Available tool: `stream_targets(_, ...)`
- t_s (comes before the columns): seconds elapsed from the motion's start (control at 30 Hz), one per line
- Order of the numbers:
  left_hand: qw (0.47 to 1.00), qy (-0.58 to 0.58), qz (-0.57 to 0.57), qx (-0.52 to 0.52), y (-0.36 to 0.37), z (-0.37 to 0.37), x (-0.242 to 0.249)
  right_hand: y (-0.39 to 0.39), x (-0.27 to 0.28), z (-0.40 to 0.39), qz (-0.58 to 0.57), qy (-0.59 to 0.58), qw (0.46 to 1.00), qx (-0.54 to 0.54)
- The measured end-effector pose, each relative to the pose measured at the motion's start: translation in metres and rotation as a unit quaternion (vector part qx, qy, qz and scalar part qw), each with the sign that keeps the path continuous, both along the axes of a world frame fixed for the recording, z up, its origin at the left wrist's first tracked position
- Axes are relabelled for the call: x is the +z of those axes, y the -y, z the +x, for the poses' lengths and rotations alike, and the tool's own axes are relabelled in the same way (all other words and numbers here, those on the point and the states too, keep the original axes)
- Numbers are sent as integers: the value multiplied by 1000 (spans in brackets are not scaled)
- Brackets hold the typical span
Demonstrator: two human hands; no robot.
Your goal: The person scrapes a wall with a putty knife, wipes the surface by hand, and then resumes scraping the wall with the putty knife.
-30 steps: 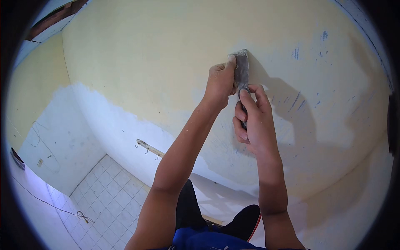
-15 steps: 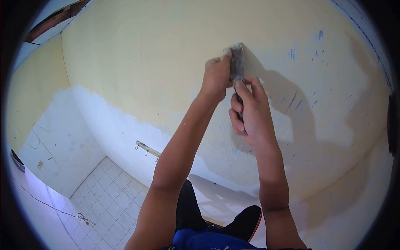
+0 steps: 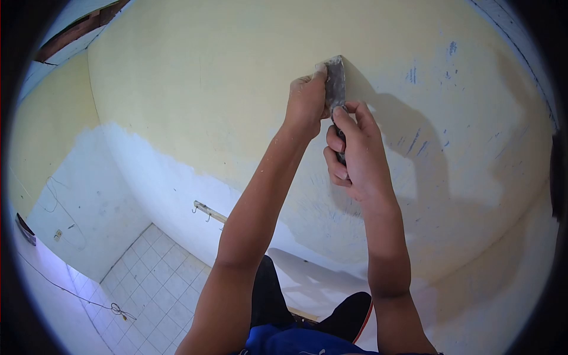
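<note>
A putty knife (image 3: 335,86) with a smeared grey metal blade is held up against the wall (image 3: 236,77), its blade end pointing upward. Its dark handle sits in my right hand (image 3: 362,148), with the fingers curled round it and the thumb near the base of the blade. My left hand (image 3: 306,100) is closed at the left edge of the blade, pinching it; whitish residue coats its fingertips. Part of the left hand's fingers is hidden behind the blade.
Blue scuff marks (image 3: 417,142) dot the cream paint to the right. White patches cover the lower wall. A hook rail (image 3: 208,212) is fixed below on the left. Far down lies a tiled floor (image 3: 155,266), with a cable (image 3: 115,309) hanging above it.
Both hands and the putty knife have shifted slightly upward along the wall. Each hand keeps its hold.
</note>
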State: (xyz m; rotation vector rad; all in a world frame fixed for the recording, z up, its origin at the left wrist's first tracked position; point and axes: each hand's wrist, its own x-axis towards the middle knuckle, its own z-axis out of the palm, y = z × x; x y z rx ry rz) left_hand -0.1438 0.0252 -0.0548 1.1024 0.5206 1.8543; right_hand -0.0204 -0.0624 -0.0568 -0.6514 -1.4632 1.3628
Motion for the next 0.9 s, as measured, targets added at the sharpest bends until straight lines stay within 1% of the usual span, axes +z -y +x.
stream_targets(0.13, 1000, -6, -18, 17, 6, 8, -7, 5, -11, 8, 3, -9, 1000, 0)
stream_targets(0.2, 998, -50, -28, -9, 7, 9, -13, 6, -15, 13, -3, -13, 1000, -4)
stream_targets(0.33, 999, -39, -20, -4, 7, 7, 0, 2, -2, 5, 0, -9, 1000, -1)
stream_targets(0.4, 1000, 2, -3, 1, 8, 6, 9, 2, 2, 1, -1, -19, 1000, -3)
stream_targets(0.53, 999, -4, -23, 22, 6, 12, 1, 9, -8, 6, 0, -20, 1000, -20)
stream_targets(0.6, 999, -28, -16, -2, 7, 16, -6, 9, -11, 12, 1, -21, 1000, -17)
stream_targets(0.73, 1000, -23, -14, -1, 8, 13, 8, 5, 3, 8, 10, -8, 1000, -24)
stream_targets(0.8, 1000, 1, -8, 2, 9, 11, 19, 4, 9, 3, 14, -12, 1000, -19)
stream_targets(0.9, 1000, -7, -4, -2, 4, 11, 10, 7, 1, 6, 13, -17, 1000, -21)
